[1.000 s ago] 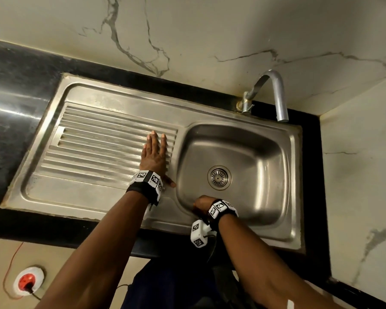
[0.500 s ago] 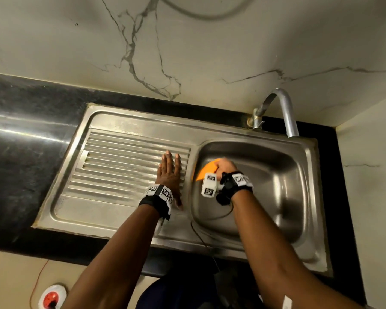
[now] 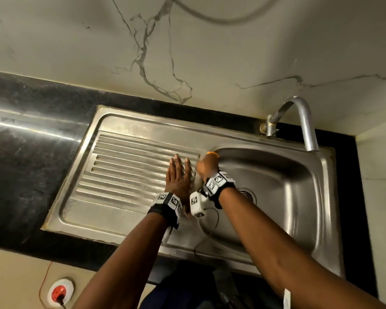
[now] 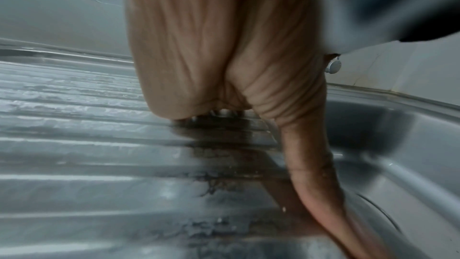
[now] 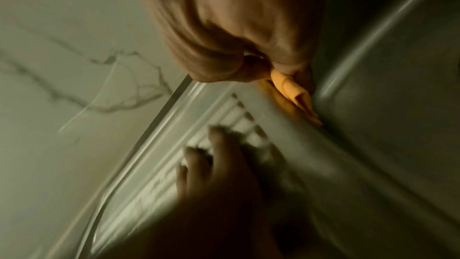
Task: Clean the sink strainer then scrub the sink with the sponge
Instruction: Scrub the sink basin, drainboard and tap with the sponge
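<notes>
**Sponge at the basin's rear left corner, left hand flat on the drainboard**

I am seeing the orange sponge (image 5: 293, 94) sitting at the rear left corner of the sink (image 3: 321, 197) basin, on the ridge between basin and drainboard (image 3: 125, 170). It is folded and squashed, and only a sliver of it is showing past the knuckles in the head view. My right hand (image 3: 206, 167) is reaching across the basin with the wrist raised and the fingers curled, pinching the sponge against the steel; the hand is blurring in the head view. The strainer (image 3: 247, 194) is lying in the basin floor, mostly hidden behind my right wrist.

My left hand (image 3: 177, 178) is lying palm down on the ribbed drainboard, just beside the right hand, the forearm running straight back toward me. Its fingers (image 5: 219, 145) are lying straight and close together, holding nothing, the thumb (image 4: 316, 174) angling out along the basin's edge. The faucet (image 3: 303, 123) is standing at the rear rim.
</notes>
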Demonstrator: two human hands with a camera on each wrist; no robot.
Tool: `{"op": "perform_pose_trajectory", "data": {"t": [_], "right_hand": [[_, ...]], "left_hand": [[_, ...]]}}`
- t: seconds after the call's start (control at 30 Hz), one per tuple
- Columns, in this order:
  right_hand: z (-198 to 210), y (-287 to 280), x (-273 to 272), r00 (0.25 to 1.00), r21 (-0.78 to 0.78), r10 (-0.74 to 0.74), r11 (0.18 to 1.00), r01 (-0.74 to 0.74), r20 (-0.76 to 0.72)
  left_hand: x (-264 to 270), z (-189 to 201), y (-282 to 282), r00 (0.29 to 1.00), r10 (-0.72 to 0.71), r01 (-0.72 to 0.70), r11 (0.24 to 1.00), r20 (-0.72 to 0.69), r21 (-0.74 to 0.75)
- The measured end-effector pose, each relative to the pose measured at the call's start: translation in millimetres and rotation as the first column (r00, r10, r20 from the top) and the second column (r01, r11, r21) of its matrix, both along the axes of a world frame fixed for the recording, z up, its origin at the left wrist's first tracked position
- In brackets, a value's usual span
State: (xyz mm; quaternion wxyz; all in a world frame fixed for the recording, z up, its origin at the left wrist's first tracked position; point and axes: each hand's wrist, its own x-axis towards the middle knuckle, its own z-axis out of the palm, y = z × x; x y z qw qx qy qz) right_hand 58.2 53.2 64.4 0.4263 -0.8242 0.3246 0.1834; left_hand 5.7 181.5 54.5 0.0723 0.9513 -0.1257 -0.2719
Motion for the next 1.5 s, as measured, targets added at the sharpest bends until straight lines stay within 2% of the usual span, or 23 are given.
{"op": "perform_pose_trajectory", "data": {"t": [0.07,0.17,0.27,0.33,0.4,0.47,0.53,0.57,0.6,0.67,0.7,0.73,0.77,0.83,0.9,0.97,1.07,1.17,1.27,1.33,1.5], "right_hand": [[13,12,-32,0.989,-0.027,0.139,0.990,-0.140,-0.040],[6,20,-82,0.933,0.028,0.324,0.946,-0.324,-0.154],[8,22,-123,0.927,0.107,0.307,0.951,-0.291,-0.215],[15,22,-147,0.852,0.115,0.460,0.888,-0.445,-0.250],[19,15,-169,0.747,0.083,0.613,0.784,-0.615,-0.258],[26,3,-178,0.664,0.076,0.712,0.693,-0.717,-0.229],[25,-14,-176,0.655,0.115,0.731,0.679,-0.725,-0.193],[25,-25,-172,0.681,0.155,0.712,0.702,-0.695,-0.171],[25,-35,-166,0.764,0.225,0.631,0.770,-0.597,-0.133],[16,-54,-150,0.953,0.414,0.292,0.879,-0.236,-0.077],[9,-61,-137,0.991,0.445,0.084,0.895,-0.029,-0.104],[4,-66,-121,0.987,0.458,-0.066,0.880,0.127,-0.148],[-4,-70,-104,0.977,0.468,-0.157,0.858,0.209,-0.147],[-15,-70,-68,0.941,0.519,-0.329,0.794,0.317,-0.072],[-28,-66,-32,0.929,0.463,-0.369,0.821,0.333,-0.015],[-30,-55,-4,0.958,0.361,-0.288,0.893,0.268,0.001],[-17,-34,13,0.987,0.252,-0.160,0.955,0.154,0.004],[-28,-29,-2,0.995,0.192,0.071,0.980,-0.057,-0.064],[-26,-23,-34,0.961,0.176,0.268,0.951,-0.253,-0.067],[-24,-16,-55,0.928,0.177,0.366,0.920,-0.350,-0.067],[-10,-8,-100,0.835,0.203,0.530,0.843,-0.499,-0.148]], "left_hand": [[1,4,-1,1.000,0.011,-0.012,0.999,-0.013,-0.036],[0,10,-1,1.000,-0.007,0.007,0.999,-0.006,-0.035],[1,13,0,1.000,0.017,-0.016,0.998,0.009,-0.065],[0,12,0,1.000,0.011,-0.010,0.999,0.005,-0.053],[2,13,1,1.000,-0.008,0.008,0.999,-0.016,-0.040],[2,15,2,0.999,-0.032,0.032,0.999,-0.033,0.000],[2,20,3,0.997,-0.040,0.040,0.999,-0.059,-0.001],[2,20,3,0.997,-0.038,0.038,0.999,-0.062,-0.003],[2,22,3,0.998,-0.040,0.040,0.999,-0.056,0.000],[3,23,2,0.997,-0.056,0.057,0.998,-0.050,0.019],[4,22,2,0.997,-0.054,0.055,0.998,-0.058,0.020],[4,20,2,0.997,-0.047,0.048,0.999,-0.066,0.017],[4,19,0,0.997,-0.034,0.035,0.999,-0.063,0.012],[3,13,-1,0.999,-0.006,0.006,1.000,-0.045,0.011],[4,9,-1,0.999,0.011,-0.010,1.000,-0.034,0.022],[5,9,-4,0.999,0.018,-0.017,0.999,-0.037,0.032],[3,9,-14,0.997,0.066,-0.064,0.997,-0.051,0.040],[2,5,-20,0.989,0.139,-0.140,0.990,0.060,0.014],[3,10,-23,0.997,0.076,-0.076,0.993,0.003,0.087],[2,10,-24,0.997,0.072,-0.075,0.993,0.036,0.092],[1,-5,-23,0.971,0.168,-0.166,0.986,0.172,-0.026]]}}
